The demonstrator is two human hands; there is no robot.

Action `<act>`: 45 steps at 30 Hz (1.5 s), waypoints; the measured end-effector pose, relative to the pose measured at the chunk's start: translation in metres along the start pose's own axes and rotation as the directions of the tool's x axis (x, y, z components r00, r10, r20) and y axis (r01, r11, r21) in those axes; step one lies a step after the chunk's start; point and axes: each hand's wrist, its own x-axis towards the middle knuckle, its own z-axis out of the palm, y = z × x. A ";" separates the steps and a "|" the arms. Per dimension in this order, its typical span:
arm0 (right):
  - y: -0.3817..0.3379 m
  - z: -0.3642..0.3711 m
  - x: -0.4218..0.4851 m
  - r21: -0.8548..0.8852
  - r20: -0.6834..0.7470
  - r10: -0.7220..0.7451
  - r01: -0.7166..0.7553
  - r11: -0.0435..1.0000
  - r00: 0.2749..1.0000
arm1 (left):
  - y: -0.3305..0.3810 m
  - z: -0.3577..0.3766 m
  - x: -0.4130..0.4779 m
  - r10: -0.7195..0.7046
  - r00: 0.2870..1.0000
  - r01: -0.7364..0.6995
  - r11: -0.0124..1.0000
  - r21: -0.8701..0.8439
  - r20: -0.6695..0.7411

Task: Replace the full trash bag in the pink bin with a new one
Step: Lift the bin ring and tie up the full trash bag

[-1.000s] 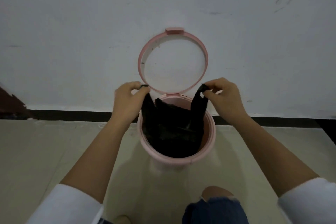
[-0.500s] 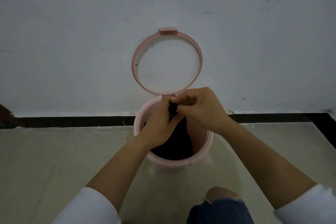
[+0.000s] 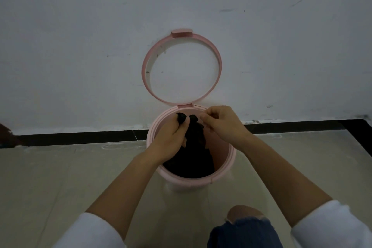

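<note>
Only the head view here, so it's a quick one. The pink bin [image 3: 223, 175] sits in the middle of the frame on the tile floor [image 3: 60, 177], backed up against the white wall [image 3: 80, 26], with its ring lid [image 3: 182, 68] flipped up just above it. The black trash bag [image 3: 193, 155] is down inside the bin, its top bunched up toward the rim's far edge.

The left hand [image 3: 173, 141] is fisted around the gathered neck of the bag, a dark tuft poking out above the thumb. The right hand [image 3: 223, 125] sits just right of that, fingers curled and pinching; it looks like it's on the other handle, but that bit's too dark to be sure.

Looks like the tie-off step. Best bet is to keep both handles pulled up snug and cinch the knot tight before lifting, and pull straight up so the thin plastic doesn't snag on the rim.
</note>
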 end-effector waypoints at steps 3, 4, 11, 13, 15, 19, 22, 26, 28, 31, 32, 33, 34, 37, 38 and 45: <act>0.000 0.004 0.000 0.052 0.013 0.032 -0.033 0.998 0.999 | 0.000 -0.003 0.000 -0.033 0.999 0.033 0.998 -0.056 0.015; 0.000 0.006 -0.001 0.064 0.039 0.035 -0.038 0.997 0.999 | -0.001 -0.003 0.001 -0.037 0.999 0.038 0.997 -0.062 0.023; -0.001 0.011 0.001 -0.007 -0.103 -0.069 0.068 0.998 0.992 | 0.002 -0.007 0.000 -0.137 0.990 0.137 0.965 -0.222 0.015; -0.003 0.007 -0.005 0.004 -0.116 -0.110 0.112 0.994 0.987 | 0.001 -0.010 0.002 -0.204 0.979 0.191 0.904 -0.383 0.007; 0.003 0.003 -0.014 0.074 0.049 -0.092 0.088 0.993 0.995 | -0.002 -0.015 0.003 -0.267 0.964 0.238 0.831 -0.502 0.016; 0.028 0.007 -0.016 -0.118 0.191 0.014 0.009 0.993 0.981 | -0.005 -0.022 0.003 -0.202 0.979 0.203 0.947 -0.251 0.030; 0.029 0.014 -0.005 -0.105 0.110 -0.084 0.096 0.990 0.990 | -0.004 -0.020 0.004 0.005 1.000 -0.004 0.974 0.225 -0.006; 0.031 0.030 0.004 -0.158 0.226 -0.067 0.104 0.982 0.972 | -0.008 -0.016 0.001 0.332 0.941 -0.221 0.754 0.619 -0.069; 0.030 0.034 0.004 -0.151 0.170 -0.023 0.049 0.987 0.985 | -0.015 -0.017 0.000 0.469 0.877 -0.299 0.701 0.647 -0.104; 0.029 0.036 0.003 0.045 0.171 0.029 -0.038 0.998 0.985 | -0.021 -0.011 -0.002 0.499 0.858 -0.326 0.712 0.621 -0.121; 0.031 0.036 0.003 0.162 0.181 0.110 -0.140 0.977 0.977 | -0.023 -0.008 -0.001 0.482 0.866 -0.310 0.728 0.611 -0.134; 0.032 0.036 0.003 0.279 0.184 0.199 -0.245 0.929 0.963 | -0.026 -0.005 0.000 0.464 0.871 -0.288 0.746 0.601 -0.159; 0.034 0.036 0.002 0.375 0.180 0.257 -0.308 0.874 0.950 | -0.029 -0.003 0.001 0.447 0.874 -0.264 0.766 0.585 -0.191; 0.040 0.039 0.006 0.527 0.103 0.303 -0.310 0.791 0.948 | -0.031 0.001 0.003 0.411 0.874 -0.240 0.830 0.503 -0.260; 0.040 0.039 0.007 0.583 0.079 0.300 -0.288 0.760 0.951 | -0.029 0.002 0.003 0.395 0.878 -0.240 0.851 0.468 -0.269; 0.053 0.048 0.017 0.559 -0.232 0.374 -0.191 0.807 0.898 | -0.031 0.007 0.006 -0.058 0.901 0.056 0.998 -0.018 -0.431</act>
